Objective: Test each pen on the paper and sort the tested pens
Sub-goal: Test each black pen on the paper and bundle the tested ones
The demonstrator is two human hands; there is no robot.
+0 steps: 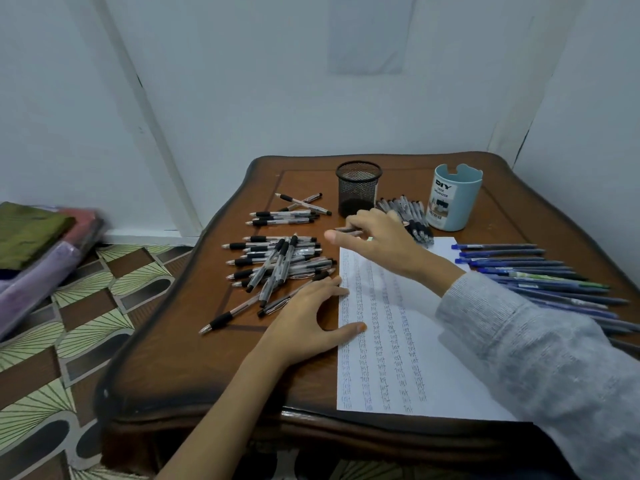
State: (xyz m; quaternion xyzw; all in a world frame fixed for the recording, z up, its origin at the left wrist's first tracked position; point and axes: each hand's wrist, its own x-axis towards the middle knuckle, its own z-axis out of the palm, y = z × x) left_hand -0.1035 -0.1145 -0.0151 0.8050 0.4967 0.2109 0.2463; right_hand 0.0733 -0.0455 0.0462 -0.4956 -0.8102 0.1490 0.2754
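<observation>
Head view, one bench.

- The right hand, in a grey sleeve, hangs above the top edge of the paper. Its fingers are curled round a dark pen, which lies nearly level and points left. The tip is off the sheet.
- The left hand lies flat with its fingers spread and holds nothing. The thumb presses the paper's left edge.
- The paper already carries columns of test marks.
- A loose pile of black-grip pens lies to the left, with a smaller row beyond it. Blue pens are ranged to the right. Another bundle sits between the mesh cup and the blue cup.

We judge this to be the sorting step, with the pen being carried toward the left groups, though we cannot rule out a fresh pick. The next move calls for laying the pen down parallel with its like without disturbing the pile. We cannot tell which group is the tested one.
</observation>
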